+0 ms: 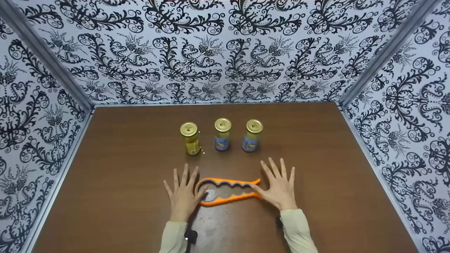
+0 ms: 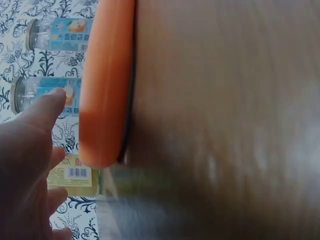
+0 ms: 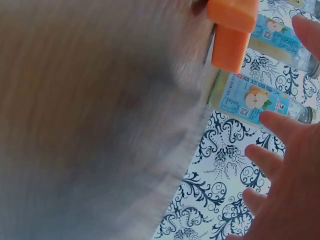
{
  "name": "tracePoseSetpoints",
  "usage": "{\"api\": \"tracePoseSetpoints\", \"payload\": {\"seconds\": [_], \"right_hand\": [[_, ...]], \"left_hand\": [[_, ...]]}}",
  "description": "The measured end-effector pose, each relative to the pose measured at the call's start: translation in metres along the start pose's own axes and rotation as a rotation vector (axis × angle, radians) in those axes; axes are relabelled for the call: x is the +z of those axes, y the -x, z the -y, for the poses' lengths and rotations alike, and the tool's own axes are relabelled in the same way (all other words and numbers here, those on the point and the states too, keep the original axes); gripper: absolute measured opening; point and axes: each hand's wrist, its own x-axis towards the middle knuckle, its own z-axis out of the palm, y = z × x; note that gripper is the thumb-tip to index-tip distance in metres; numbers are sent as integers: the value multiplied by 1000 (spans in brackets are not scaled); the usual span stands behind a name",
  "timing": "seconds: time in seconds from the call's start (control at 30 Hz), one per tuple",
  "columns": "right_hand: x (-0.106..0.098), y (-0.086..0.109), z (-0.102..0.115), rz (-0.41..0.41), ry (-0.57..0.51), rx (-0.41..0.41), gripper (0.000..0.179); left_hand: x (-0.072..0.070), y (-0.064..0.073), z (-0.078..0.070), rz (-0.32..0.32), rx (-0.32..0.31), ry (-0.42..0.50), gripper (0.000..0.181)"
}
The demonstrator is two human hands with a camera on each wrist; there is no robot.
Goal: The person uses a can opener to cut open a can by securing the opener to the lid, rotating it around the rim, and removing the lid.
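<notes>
An orange jar opener (image 1: 225,200) with grey wavy inner edges lies on the table between both hands, its two arms spread toward the right. My left hand (image 1: 183,196) has its fingers fanned out, the thumb overlapping the opener's rounded end. At the handle tips is my right hand (image 1: 281,191), fingers likewise spread, thumb reaching over the gap between the arms. Neither hand grips anything. In the left wrist view the opener (image 2: 107,85) stands close beside the thumb; the right wrist view shows its orange handle ends (image 3: 232,45).
Beyond the hands three glass jars with gold lids stand upright in a row: a yellow-labelled jar (image 1: 192,147) at left, a blue-labelled jar (image 1: 222,143) in the middle, another blue-labelled jar (image 1: 250,144) at right. Patterned walls (image 1: 211,63) enclose the brown table (image 1: 123,158) on three sides.
</notes>
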Motion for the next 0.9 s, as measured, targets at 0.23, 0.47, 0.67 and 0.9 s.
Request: {"api": "tracePoseSetpoints", "payload": {"seconds": [0.23,0.47,0.67,0.9], "right_hand": [[2,-2,7,20,-10,-77,82],[6,-3,22,177,-130,-188,75],[10,-1,34,247,-128,-237,74],[11,0,42,238,2,-310,61]], "left_hand": [[-3,-7,8,-8,-39,19,78],[-2,-27,19,34,-101,35,80],[-12,-48,21,33,-123,85,81],[-26,-71,26,56,-116,53,90]]}}
